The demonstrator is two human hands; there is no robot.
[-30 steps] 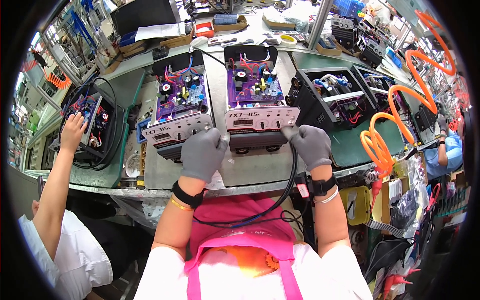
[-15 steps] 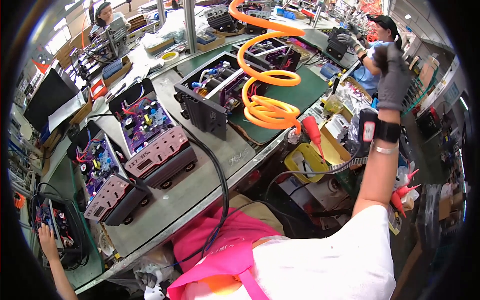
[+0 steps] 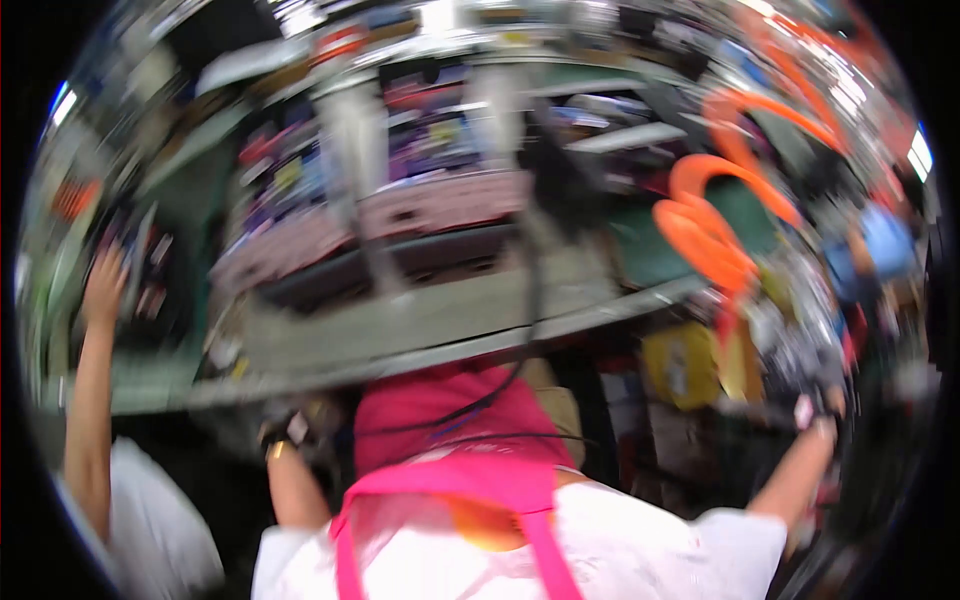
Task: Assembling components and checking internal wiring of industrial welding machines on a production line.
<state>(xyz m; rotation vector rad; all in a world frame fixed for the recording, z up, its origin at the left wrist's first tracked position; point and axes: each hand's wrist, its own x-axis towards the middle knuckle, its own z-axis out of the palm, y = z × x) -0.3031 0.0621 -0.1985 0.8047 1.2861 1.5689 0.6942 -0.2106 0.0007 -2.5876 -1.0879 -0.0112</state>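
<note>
The worktop is grey, with a green mat toward its right edge. Blurred circuit boards look purple, their front panels greyish pink. Hose: bright orange; apron: pink; shirt: white; cable: black; bin: yellow.

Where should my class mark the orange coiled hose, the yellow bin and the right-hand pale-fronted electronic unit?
Orange coiled hose (image 3: 705,245), head view: on its lower coils.
Yellow bin (image 3: 703,352), head view: on its bare yellow surface.
Right-hand pale-fronted electronic unit (image 3: 446,206), head view: on its blurred front panel.
</note>
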